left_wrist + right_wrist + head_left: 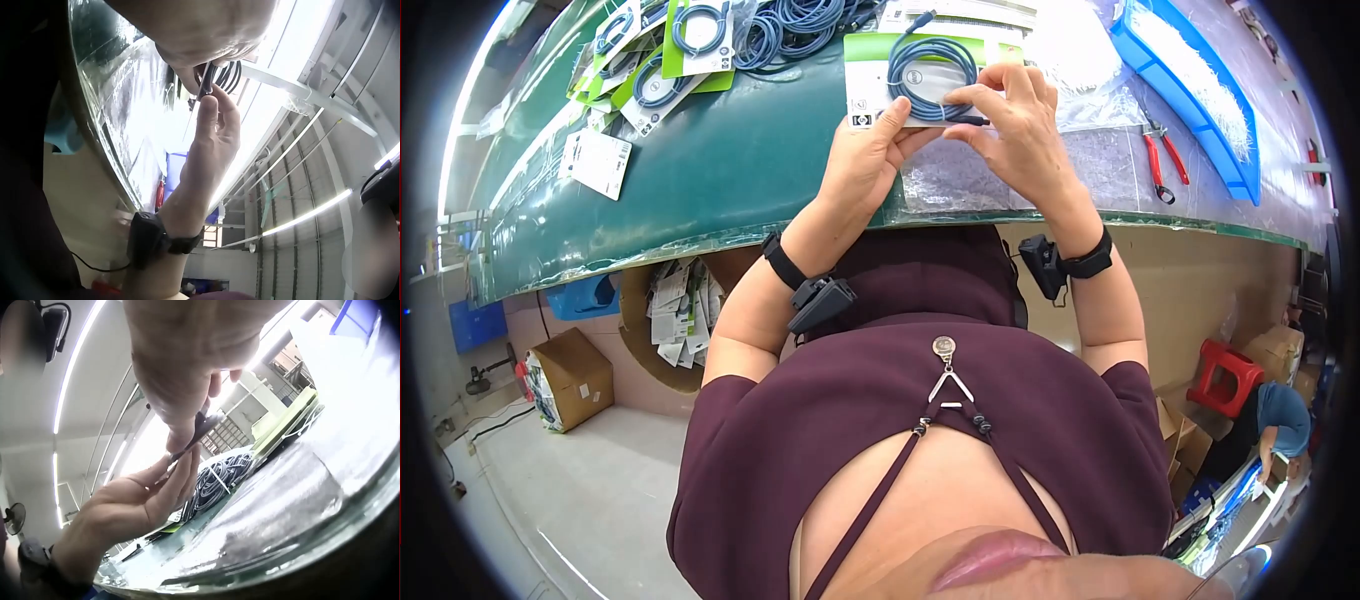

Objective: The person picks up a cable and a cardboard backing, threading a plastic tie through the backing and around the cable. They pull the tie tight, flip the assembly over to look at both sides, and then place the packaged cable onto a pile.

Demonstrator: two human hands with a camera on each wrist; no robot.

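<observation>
A blue coiled cable (897,74) lies against a white and green backing card (864,82) near the table's front middle. My left hand (862,165) grips the card's lower edge, thumb on the front and fingers behind. From the right, my right hand (1025,130) reaches over the coil's lower right, thumb and index finger pinching the cable near its dark plug end. The left wrist view shows that hand's thumb (207,115) against a dark cable end. In the right wrist view, the left hand's fingers (178,478) support the card from below.
Carded cables (662,80) pile up at the back left, beside loose coils (800,25). One white card (603,160) lies on the green mat (730,150). Red-handled pliers (1162,165) and a blue tray (1240,165) of white ties sit at right, past plastic bags (1100,110).
</observation>
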